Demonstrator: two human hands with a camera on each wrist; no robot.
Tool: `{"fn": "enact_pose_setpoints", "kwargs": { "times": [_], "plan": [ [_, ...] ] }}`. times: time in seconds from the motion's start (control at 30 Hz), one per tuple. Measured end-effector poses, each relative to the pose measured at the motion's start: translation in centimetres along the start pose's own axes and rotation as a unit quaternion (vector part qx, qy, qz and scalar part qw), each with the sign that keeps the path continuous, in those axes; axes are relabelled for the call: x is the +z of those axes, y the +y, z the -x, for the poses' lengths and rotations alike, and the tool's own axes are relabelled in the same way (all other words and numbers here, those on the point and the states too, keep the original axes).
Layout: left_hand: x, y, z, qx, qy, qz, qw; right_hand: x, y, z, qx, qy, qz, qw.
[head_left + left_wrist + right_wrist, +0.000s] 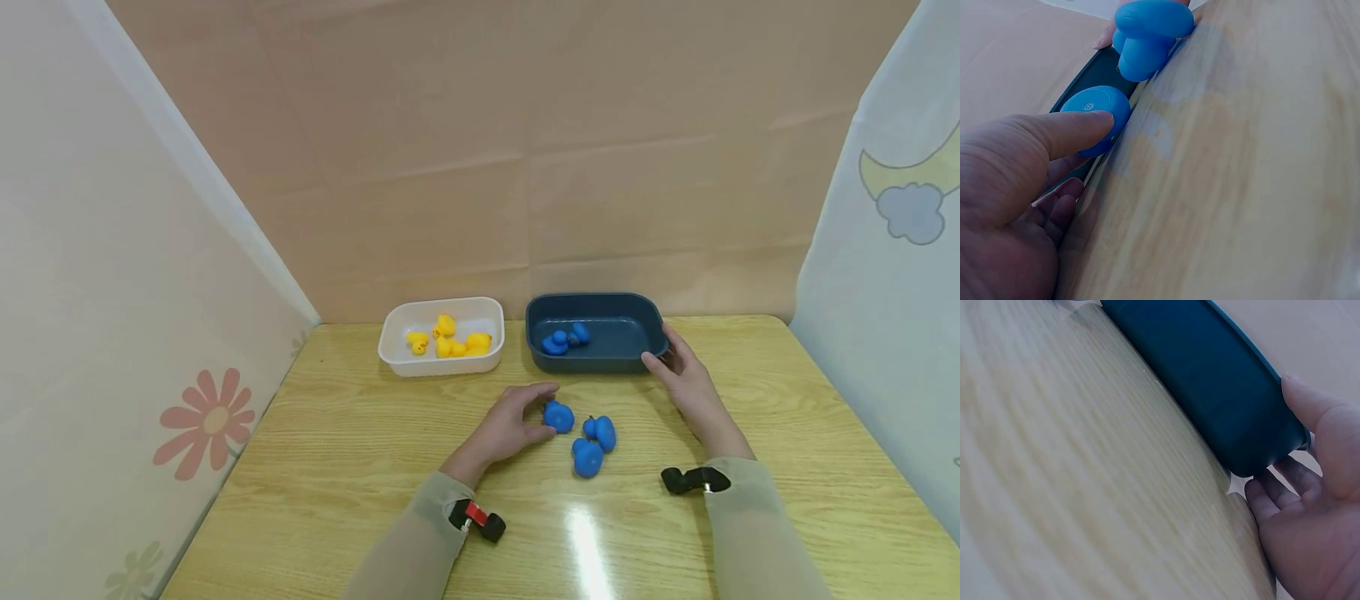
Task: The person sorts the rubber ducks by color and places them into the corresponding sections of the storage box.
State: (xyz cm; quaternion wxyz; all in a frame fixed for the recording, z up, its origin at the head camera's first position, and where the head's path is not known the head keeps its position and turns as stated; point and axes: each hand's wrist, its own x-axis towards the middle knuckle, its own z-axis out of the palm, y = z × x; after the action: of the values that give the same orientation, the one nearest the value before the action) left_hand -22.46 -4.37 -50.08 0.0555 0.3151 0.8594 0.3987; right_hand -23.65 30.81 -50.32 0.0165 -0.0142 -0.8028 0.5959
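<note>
My left hand [510,423] has its thumb and fingers curved around a blue rubber duck [558,417] on the table. In the left wrist view the thumb lies against that duck's flat base [1088,106], with the other fingers partly hidden behind it. Two more blue ducks, one nearer [588,459] and one farther right [604,433], lie just to its right. My right hand [693,387] holds the right end of a dark blue tub [592,365], thumb at the front corner and fingers along the end wall. Blue ducks [557,342] lie inside the tub's left part.
A white tub [442,367] with several yellow rubber ducks [445,325] stands left of the dark one, at the table's back edge. The wooden table [337,467] meets a beige cloth [420,167] behind, and patterned cloths hang at both sides.
</note>
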Motion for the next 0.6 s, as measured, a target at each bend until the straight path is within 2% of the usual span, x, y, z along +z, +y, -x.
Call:
{"fn": "enact_pose_setpoints", "kwargs": {
  "times": [0.3, 0.6],
  "plan": [
    [0.03, -0.27, -0.04, 0.008, -0.001, -0.006, 0.9999, 0.10, -0.40, 0.37, -0.002, 0.002, 0.001, 1.0000],
    [0.08, -0.34, -0.04, 0.008, 0.001, 0.006, 1.0000, -0.06, -0.44, 0.42, -0.001, 0.002, 0.005, 1.0000]
  ]
}}
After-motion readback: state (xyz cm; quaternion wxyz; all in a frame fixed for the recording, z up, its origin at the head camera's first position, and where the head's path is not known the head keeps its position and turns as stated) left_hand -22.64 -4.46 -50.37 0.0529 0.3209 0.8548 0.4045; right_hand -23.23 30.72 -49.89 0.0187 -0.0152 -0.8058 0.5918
